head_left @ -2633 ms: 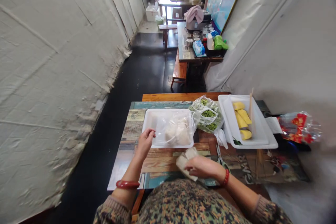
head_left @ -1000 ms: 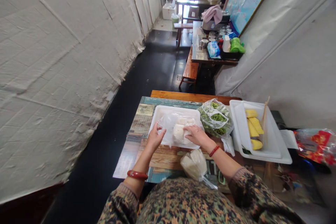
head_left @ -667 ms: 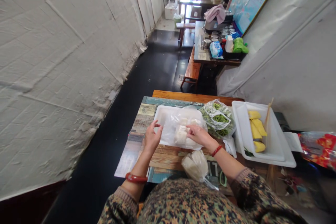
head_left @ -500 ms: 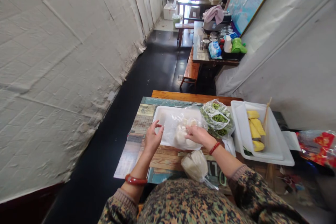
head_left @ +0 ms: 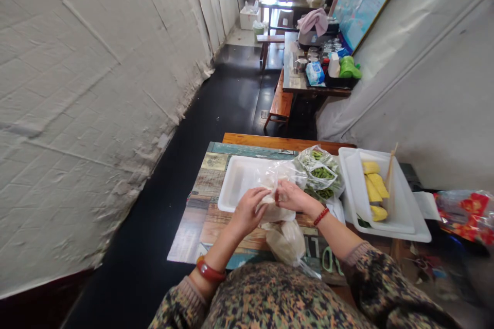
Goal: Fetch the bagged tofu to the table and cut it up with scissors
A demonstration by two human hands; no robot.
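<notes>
A clear plastic bag (head_left: 284,170) with pale, whitish pieces inside lies over the right part of a white plastic tray (head_left: 234,181). My left hand (head_left: 250,209) is closed on the near left side of this bag, fingers bent. From the right, my right hand (head_left: 292,197) pinches the same bag, its fingertips close to those of the left. What the pieces are I cannot make out. Just below the tray is a second clear bag (head_left: 286,242) of pale contents. Green-handled scissors (head_left: 328,260) lie by the table's near edge.
Bagged green vegetables (head_left: 322,172) stand right of the tray. Beyond them, stacked white bins (head_left: 349,200) hold yellow corn pieces (head_left: 375,189) and a wooden stick. A bench (head_left: 247,138) borders the table's far side. Farther off is another table (head_left: 295,84) with wipes and cups.
My left hand has moved right and down from above the tray onto the bag, and its fingers have closed. My right hand stays at the bag. More of the tray's left side shows.
</notes>
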